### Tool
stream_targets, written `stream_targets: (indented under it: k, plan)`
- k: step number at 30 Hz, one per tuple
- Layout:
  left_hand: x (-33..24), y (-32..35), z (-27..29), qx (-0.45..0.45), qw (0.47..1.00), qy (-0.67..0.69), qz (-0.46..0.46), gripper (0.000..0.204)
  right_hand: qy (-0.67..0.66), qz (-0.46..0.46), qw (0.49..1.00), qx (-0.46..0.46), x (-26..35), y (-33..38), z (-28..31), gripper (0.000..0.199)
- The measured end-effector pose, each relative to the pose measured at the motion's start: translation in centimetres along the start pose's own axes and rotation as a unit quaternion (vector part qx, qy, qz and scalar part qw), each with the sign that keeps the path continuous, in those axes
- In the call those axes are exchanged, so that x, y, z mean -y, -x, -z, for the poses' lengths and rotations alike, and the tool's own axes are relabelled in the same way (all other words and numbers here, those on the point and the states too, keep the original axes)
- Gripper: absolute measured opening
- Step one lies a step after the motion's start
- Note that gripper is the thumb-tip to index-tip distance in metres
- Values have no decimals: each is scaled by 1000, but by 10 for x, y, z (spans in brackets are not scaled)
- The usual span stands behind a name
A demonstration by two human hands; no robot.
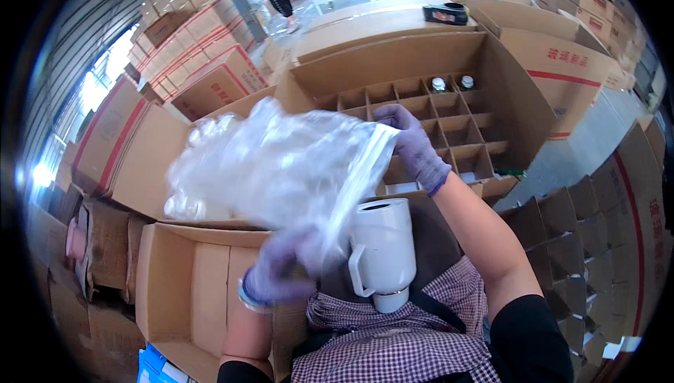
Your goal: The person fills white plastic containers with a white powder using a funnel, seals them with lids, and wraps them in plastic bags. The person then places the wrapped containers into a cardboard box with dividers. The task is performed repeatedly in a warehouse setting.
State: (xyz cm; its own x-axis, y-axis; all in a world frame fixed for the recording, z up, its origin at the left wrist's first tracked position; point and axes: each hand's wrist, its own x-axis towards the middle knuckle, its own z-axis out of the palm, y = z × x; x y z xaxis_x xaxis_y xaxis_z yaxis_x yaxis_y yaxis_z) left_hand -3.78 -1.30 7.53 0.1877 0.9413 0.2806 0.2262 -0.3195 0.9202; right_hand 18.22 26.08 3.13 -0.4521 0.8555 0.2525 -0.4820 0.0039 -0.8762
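Observation:
A clear plastic bag is spread out in the air before me, crumpled and partly blurred. My right hand, in a purple-grey glove, is closed on the upper corner of its open edge. At the bag's lower corner is my left hand, gloved alike; motion smears its fingers, so their grip is unclear. A white tumbler mug with a side handle stands between my forearms, against my lap, its narrow base toward me. Neither hand touches it.
Beyond my right hand, a divided carton holds two capped bottles. An open carton lies at lower left, with clear-wrapped items behind it. A tape dispenser rests on a far box. More dividers stand at right.

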Motion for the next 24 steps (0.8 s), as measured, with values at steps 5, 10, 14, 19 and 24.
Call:
stream_targets:
  k: [5, 10, 14, 19, 24]
  plan:
    - [89, -52, -11, -49, 965, -251, 56, 26, 347, 101, 927, 103, -71, 59, 98, 16]
    - [74, -9, -74, -196, 958, -210, -6, 27, 433, 163, 877, 126, -27, 151, 62, 16]
    - [65, 20, -78, -116, 952, -244, -145, 37, 537, 191, 798, 196, 8, 204, 46, 18]
    - [61, 54, -105, -31, 970, -229, 79, 41, 604, 119, 734, 287, 9, 250, 27, 31]
    - [54, 13, -119, -201, 961, 3, 187, 28, 389, 51, 917, 74, 24, 281, -11, 78]
